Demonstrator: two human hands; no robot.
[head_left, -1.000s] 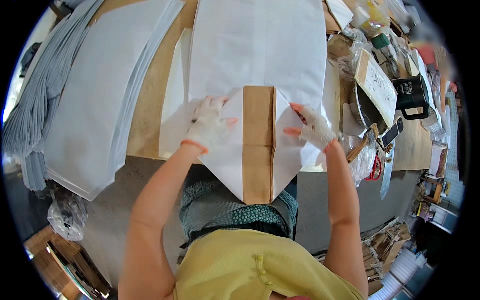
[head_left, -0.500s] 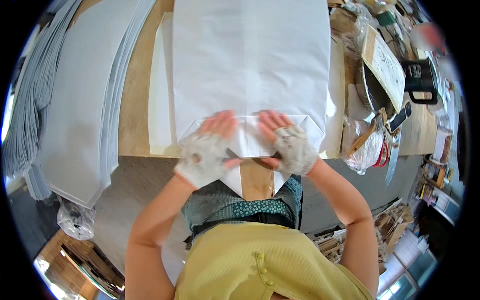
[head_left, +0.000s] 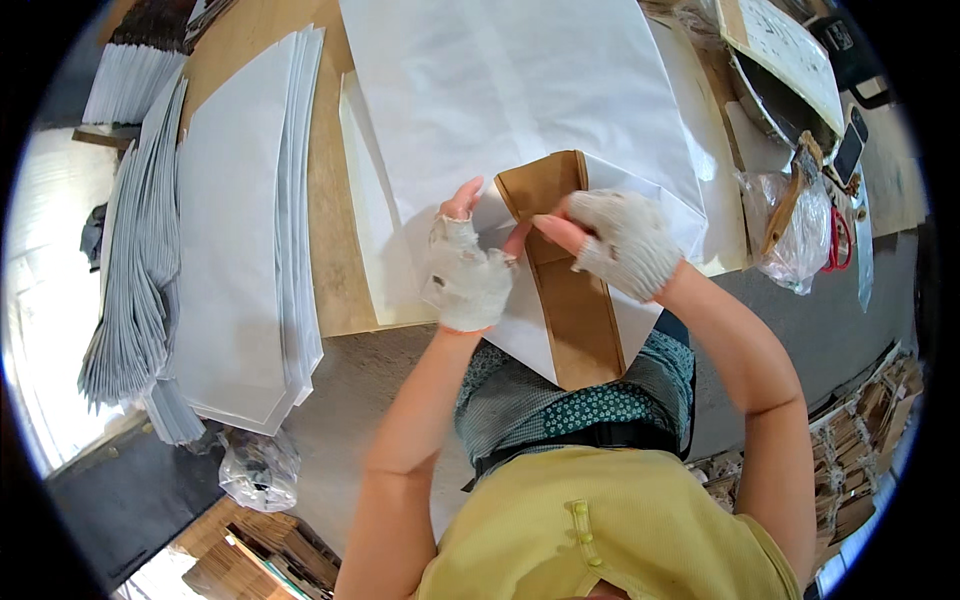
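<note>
A large white paper bag lies on the table, its near end opened out and showing a brown paper strip down the middle. My left hand, in a fingerless knit glove, rests at the left side of this end. Its fingers are apart and its thumb reaches to the strip. My right hand, gloved alike, is over the strip with fingers curled and thumb pointing left, closed on the folded paper there. The exact grip under its fingers is partly hidden. The bag's nearest tip hangs past the table edge against my lap.
Stacks of white paper bags stand at the left. A metal pot with a board on top sits at the right, near a phone, red-handled scissors and a clear plastic bag. Another plastic bag hangs below the left stack.
Both hands, earlier flat on the bag's folded end, have drawn closer together at the brown strip. The end now stands opened, showing more brown. The whole view has turned.
</note>
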